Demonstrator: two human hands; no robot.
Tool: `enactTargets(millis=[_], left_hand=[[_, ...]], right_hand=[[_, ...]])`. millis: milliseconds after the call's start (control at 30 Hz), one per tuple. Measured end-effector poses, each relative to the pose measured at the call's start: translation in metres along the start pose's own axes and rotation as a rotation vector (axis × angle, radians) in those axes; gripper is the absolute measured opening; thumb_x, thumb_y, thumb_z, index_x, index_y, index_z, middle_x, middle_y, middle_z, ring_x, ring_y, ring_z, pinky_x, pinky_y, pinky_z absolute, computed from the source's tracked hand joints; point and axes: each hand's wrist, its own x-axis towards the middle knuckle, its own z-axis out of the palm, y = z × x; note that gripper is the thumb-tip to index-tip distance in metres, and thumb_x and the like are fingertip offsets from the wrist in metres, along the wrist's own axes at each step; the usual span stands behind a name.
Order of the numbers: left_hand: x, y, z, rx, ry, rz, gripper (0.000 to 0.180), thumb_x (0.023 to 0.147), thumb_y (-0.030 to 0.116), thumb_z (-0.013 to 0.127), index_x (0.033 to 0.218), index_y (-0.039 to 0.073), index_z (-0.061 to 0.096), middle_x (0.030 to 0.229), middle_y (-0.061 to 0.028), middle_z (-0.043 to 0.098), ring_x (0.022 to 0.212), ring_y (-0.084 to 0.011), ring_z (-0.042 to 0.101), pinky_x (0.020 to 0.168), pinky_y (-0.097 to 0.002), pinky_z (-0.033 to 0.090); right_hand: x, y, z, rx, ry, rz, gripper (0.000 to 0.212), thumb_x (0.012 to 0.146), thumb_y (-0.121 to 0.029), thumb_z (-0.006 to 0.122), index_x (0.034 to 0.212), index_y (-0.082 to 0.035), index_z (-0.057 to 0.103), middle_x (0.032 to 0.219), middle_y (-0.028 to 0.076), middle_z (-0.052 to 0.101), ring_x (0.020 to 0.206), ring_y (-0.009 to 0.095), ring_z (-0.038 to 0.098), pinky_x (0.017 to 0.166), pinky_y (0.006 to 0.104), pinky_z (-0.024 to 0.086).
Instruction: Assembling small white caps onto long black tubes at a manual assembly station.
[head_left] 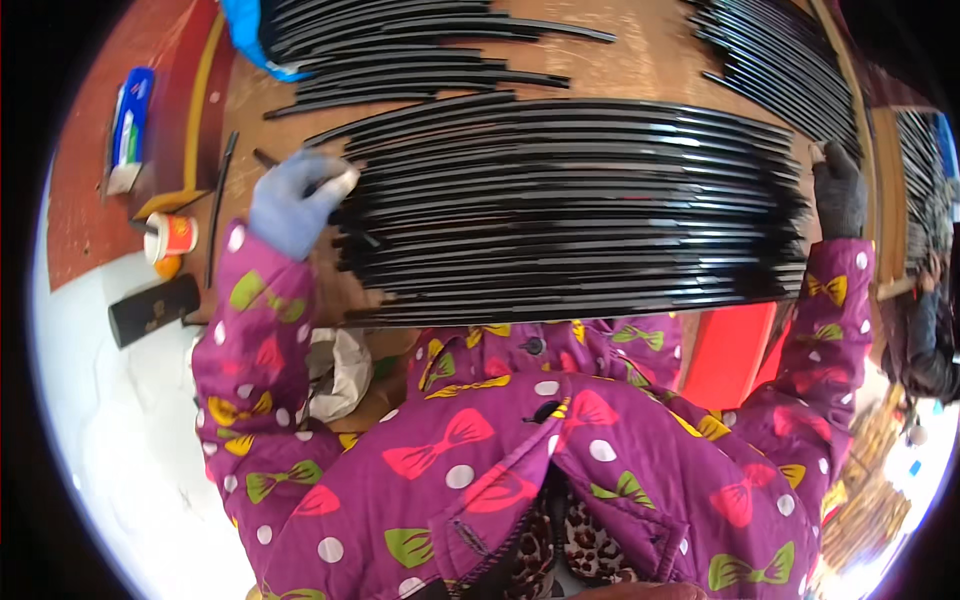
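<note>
A wide layer of glossy black rods lies side by side across the table in front of me. At its left ends is my left hand, in a blue-grey glove with pale fingertips. Its fingers are curled together near the rod tips, and whatever is between them is hidden. Beyond the right ends, my right hand wears a dark grey glove. The fingers there look bent and closed, partly out of sight, a small gap from most of the rods. The rod ends are uneven on the left.
More black rods lie at the far left by a blue plastic bag, others at the far right. Left stand a paper cup, a black cylinder and a blue box. A red stool is below the table edge.
</note>
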Motion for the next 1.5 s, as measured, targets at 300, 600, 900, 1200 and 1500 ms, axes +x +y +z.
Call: enactTargets(millis=[300, 600, 900, 1200, 1500], left_hand=[[0.051, 0.004, 0.009, 0.566, -0.03, 0.089, 0.034, 0.071, 0.027, 0.064, 0.101, 0.012, 0.059, 0.103, -0.0078, 0.055, 0.097, -0.0258, 0.052, 0.081, -0.0323, 0.043], [0.046, -0.001, 0.008, 0.33, 0.012, 0.106, 0.029, 0.068, 0.005, 0.067, 0.096, 0.004, 0.057, 0.089, -0.0055, 0.057, 0.081, -0.017, 0.056, 0.074, -0.0264, 0.047], [0.009, 0.018, 0.021, -0.105, -0.053, -0.011, 0.028, 0.072, 0.002, 0.064, 0.099, -0.001, 0.057, 0.093, -0.0097, 0.06, 0.088, -0.0159, 0.056, 0.081, -0.0266, 0.043], [-0.002, 0.033, 0.017, -0.156, -0.075, -0.002, 0.026, 0.074, 0.007, 0.062, 0.098, -0.002, 0.059, 0.089, -0.0091, 0.06, 0.079, -0.0144, 0.056, 0.069, -0.0249, 0.045], [-0.002, 0.038, 0.019, -0.158, -0.089, 0.032, 0.024, 0.074, 0.012, 0.063, 0.096, 0.002, 0.062, 0.087, -0.0141, 0.062, 0.082, -0.0241, 0.059, 0.075, -0.03, 0.045]], right_hand=[[0.058, -0.066, 0.012, -0.563, -0.341, -0.199, 0.022, 0.074, -0.021, 0.056, 0.091, -0.007, 0.054, 0.089, 0.016, 0.058, 0.086, 0.033, 0.055, 0.073, 0.043, 0.044], [0.051, -0.074, 0.0, -0.493, -0.243, -0.38, 0.031, 0.074, -0.012, 0.053, 0.105, -0.009, 0.053, 0.098, 0.017, 0.055, 0.086, 0.036, 0.054, 0.073, 0.0429, 0.043], [-0.024, -0.167, -0.021, 0.197, -0.02, -0.775, 0.019, 0.076, -0.01, 0.055, 0.094, -0.007, 0.054, 0.085, 0.012, 0.055, 0.075, 0.031, 0.055, 0.065, 0.0377, 0.044], [-0.048, -0.202, -0.013, 0.458, -0.108, -0.747, 0.019, 0.075, -0.009, 0.058, 0.094, -0.007, 0.056, 0.083, 0.012, 0.056, 0.074, 0.031, 0.055, 0.062, 0.0357, 0.045], [-0.047, -0.198, -0.01, 0.482, -0.097, -0.772, 0.018, 0.076, -0.01, 0.058, 0.093, -0.006, 0.056, 0.084, 0.012, 0.056, 0.076, 0.031, 0.056, 0.064, 0.0361, 0.045]])
